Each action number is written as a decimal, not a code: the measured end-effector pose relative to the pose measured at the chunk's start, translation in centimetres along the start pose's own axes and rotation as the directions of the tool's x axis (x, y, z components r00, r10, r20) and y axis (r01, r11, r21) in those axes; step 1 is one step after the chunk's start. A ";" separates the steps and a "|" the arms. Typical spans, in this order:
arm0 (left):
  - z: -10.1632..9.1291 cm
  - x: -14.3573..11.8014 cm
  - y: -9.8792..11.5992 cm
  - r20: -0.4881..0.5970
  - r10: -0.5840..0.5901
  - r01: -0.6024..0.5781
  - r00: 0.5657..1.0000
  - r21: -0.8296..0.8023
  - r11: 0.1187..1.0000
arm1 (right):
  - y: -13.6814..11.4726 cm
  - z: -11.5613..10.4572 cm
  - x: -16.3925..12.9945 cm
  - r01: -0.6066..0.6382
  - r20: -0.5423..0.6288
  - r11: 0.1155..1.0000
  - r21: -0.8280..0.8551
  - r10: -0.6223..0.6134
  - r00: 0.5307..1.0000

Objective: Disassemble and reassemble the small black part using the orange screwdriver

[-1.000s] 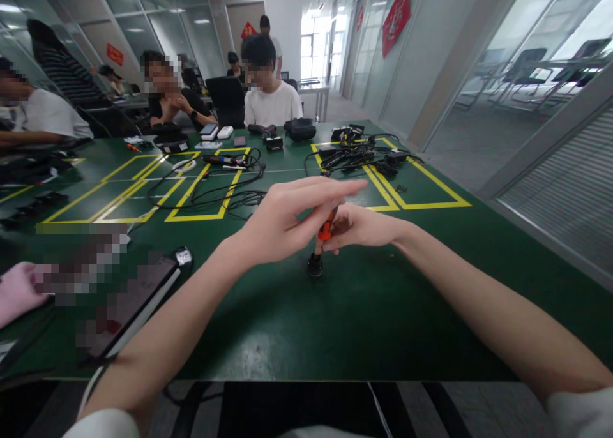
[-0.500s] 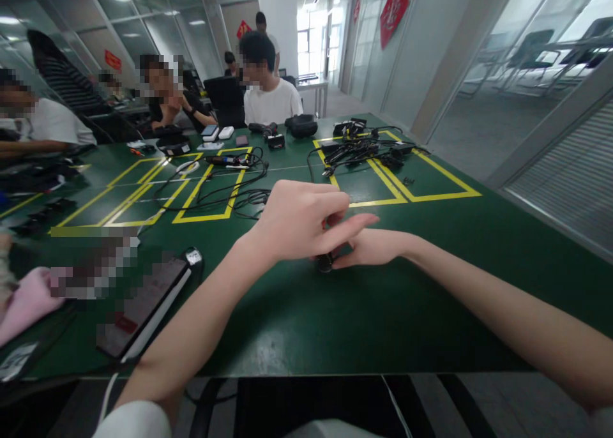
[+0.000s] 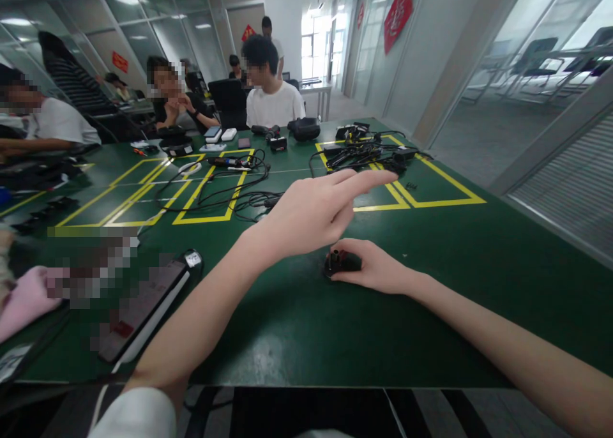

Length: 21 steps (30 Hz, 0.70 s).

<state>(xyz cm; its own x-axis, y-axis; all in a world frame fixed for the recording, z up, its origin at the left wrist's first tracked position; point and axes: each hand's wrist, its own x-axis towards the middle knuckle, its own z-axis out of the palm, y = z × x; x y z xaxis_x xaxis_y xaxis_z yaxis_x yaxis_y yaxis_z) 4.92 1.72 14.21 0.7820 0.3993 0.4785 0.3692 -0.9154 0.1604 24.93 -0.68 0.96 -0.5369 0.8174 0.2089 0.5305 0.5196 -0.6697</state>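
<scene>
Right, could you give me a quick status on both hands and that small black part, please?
Left hand raised, fingers extended, holding nothing. Right hand on the green table, gripping the small black part. Nearest clutter: cables behind.

Bright ceiling and window light, wide-angle bending at edges, faces pixelated.

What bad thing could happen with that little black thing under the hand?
The right hand only cups the small black part on the smooth green table, so it might slip or roll away. The left hand hangs just above with fingers spread and could bump it. The loose cables lie close behind, so a sweeping arm might snag them.
</scene>
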 end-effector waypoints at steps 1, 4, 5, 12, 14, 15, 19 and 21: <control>0.0 0.1 -0.1 0.005 -0.001 0.001 1.000 -0.008 1.000 | 0.0 0.2 -0.1 0.006 -0.027 0.999 -0.031 -0.007 1.000; -0.3 0.2 -0.3 0.034 0.016 -0.015 0.999 -0.016 1.000 | -0.1 0.8 -0.3 0.033 -0.064 0.994 -0.103 -0.040 0.997; -0.5 0.2 -0.3 0.042 0.034 -0.033 0.999 -0.028 0.999 | -0.2 0.9 -0.3 0.040 -0.070 0.992 -0.122 -0.049 0.996; -1.1 0.1 -0.2 0.027 0.131 -0.121 0.991 -0.237 0.964 | -0.3 1.1 -0.4 0.084 -0.059 0.984 -0.156 -0.094 0.994; -0.8 0.0 -0.3 -0.006 0.131 -0.128 0.991 -0.260 0.957 | -0.2 1.0 -0.5 0.113 -0.051 0.983 -0.143 -0.121 0.991; -0.5 0.0 -0.3 -0.032 0.122 -0.126 0.992 -0.265 0.956 | -0.1 1.0 -0.6 0.124 -0.048 0.983 -0.136 -0.132 0.990; 0.4 -0.2 -0.4 -0.161 0.094 -0.121 0.982 -0.162 0.979 | 0.0 0.7 -0.9 0.155 -0.029 0.982 -0.108 -0.159 0.987; 0.8 -0.3 -0.4 -0.215 0.123 -0.132 0.969 -0.027 0.991 | 0.1 0.7 -1.0 0.170 -0.025 0.981 -0.094 -0.173 0.985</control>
<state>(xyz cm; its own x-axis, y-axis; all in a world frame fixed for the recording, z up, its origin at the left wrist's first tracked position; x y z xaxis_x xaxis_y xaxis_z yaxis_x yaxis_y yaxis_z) 4.90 2.03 13.31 0.6948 0.2631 0.6693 0.2489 -0.9611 0.1195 25.08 -1.60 0.21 -0.6037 0.7214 0.3394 0.4908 0.6718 -0.5548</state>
